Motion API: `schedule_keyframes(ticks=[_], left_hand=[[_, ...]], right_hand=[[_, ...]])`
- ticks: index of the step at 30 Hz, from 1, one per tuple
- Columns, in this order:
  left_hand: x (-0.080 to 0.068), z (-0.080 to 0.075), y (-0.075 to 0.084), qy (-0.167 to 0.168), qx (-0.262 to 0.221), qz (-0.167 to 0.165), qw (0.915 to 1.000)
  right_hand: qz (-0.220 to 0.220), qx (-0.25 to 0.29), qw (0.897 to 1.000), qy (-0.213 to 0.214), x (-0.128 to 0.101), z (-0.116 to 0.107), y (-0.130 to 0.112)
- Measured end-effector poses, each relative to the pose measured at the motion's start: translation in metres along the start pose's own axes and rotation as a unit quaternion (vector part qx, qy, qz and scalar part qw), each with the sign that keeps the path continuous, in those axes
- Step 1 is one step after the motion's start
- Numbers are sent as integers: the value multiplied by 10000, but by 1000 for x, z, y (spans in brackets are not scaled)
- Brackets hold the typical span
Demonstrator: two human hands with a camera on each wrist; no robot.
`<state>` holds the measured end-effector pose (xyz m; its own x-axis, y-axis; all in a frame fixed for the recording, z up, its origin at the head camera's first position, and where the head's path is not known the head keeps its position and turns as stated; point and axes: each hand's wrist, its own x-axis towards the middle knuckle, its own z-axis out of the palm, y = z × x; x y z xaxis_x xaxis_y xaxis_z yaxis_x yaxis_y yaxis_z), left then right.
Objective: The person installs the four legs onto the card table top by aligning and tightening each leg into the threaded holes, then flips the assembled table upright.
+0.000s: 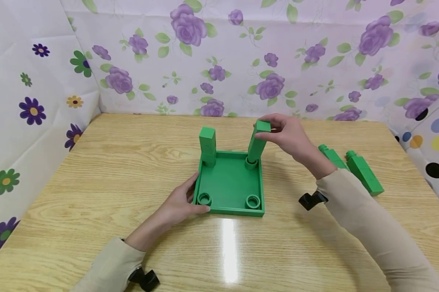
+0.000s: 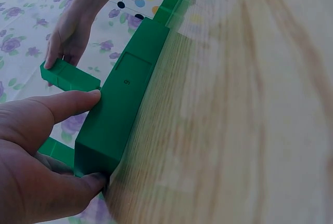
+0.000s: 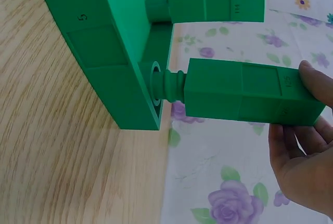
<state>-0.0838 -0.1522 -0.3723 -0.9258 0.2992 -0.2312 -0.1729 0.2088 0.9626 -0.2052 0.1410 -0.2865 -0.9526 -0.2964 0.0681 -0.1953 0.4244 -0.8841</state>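
Note:
A green square tray-like base (image 1: 229,182) lies on the wooden table with round sockets in its corners. One green leg (image 1: 207,147) stands upright in the far left socket. My right hand (image 1: 286,134) pinches the top of a second green leg (image 1: 257,142), whose threaded end sits at the far right socket (image 3: 157,77), tilted slightly. My left hand (image 1: 184,199) grips the base's near left corner (image 2: 99,146), thumb along the side wall. Two near sockets (image 1: 204,198) stand empty.
Two more green legs (image 1: 363,172) lie on the table right of the base, behind my right forearm. Floral cloth walls close in the table at the back and both sides. Black wrist-camera mounts (image 1: 310,199) show at both sleeves.

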Motion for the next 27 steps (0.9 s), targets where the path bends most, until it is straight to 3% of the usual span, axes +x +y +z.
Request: schedule_keyframes(ticks=[17, 27], left_hand=[[0, -1, 1, -53, 5, 40, 10000], [-1, -1, 1, -36, -16, 22, 10000]], right_hand=[[-253, -116, 9967, -757, -1, 3, 2], [-311, 210, 9925, -1162, -1, -4, 9]])
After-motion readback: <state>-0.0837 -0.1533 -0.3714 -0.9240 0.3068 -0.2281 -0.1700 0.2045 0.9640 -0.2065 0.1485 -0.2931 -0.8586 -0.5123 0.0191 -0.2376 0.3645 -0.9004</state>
